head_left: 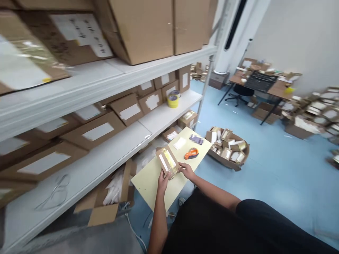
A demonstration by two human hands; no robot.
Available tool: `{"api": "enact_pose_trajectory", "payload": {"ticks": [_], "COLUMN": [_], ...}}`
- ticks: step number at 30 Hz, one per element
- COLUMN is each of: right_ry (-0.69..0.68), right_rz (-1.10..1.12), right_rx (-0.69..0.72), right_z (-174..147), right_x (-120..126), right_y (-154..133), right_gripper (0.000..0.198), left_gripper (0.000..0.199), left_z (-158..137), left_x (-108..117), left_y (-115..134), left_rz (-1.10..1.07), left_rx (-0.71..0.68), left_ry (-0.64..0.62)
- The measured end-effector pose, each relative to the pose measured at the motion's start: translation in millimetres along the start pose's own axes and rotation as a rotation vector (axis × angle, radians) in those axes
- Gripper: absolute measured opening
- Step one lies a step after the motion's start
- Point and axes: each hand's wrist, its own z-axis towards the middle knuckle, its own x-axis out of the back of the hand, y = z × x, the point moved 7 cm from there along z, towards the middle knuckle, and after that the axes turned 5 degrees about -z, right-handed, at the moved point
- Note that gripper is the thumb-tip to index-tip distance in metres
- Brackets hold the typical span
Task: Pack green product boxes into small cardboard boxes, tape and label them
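A small cardboard box [160, 158] with clear tape and white labels on its top is held over the pale yellow table [148, 183]. My left hand [163, 180] grips its near left edge, fingers closed on it. At the near right corner, my right hand [186, 170] pinches the same box. Beyond my right hand lies an orange and dark-blue tool [191, 153], whose kind I cannot make out. A white slip of paper [180, 143] and a pixelated purple item [196, 139] are farther back on the table.
Shelving [169, 114] along the left carries cardboard boxes and yellow tape rolls [173, 101]. Right of the table, a large open carton [227, 163] full of small boxes stands on the blue floor. An open box [116, 187] sits low at left. A desk [280, 90] stands farther back.
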Motion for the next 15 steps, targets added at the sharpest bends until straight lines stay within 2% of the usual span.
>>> {"api": "enact_pose_trajectory", "payload": {"ticks": [4, 9, 12, 15], "right_ry": [0.240, 0.471, 0.557, 0.648], "right_rz": [0.178, 0.337, 0.449, 0.499], "right_rx": [0.023, 0.053, 0.013, -0.060], "right_z": [-14, -48, -68, -86], "right_x": [66, 151, 196, 236], "right_y": [1, -1, 7, 24], "right_gripper": [0.047, 0.055, 0.063, 0.070], "left_gripper": [0.090, 0.093, 0.093, 0.089], "left_z": [23, 35, 34, 29], "left_x": [-63, -165, -225, -276], "left_y": [39, 76, 79, 69], "left_rz": [-0.070, -0.074, -0.061, -0.017], "left_rx": [-0.027, -0.041, -0.015, 0.022], "left_ry": [-0.244, -0.478, -0.570, -0.624]}}
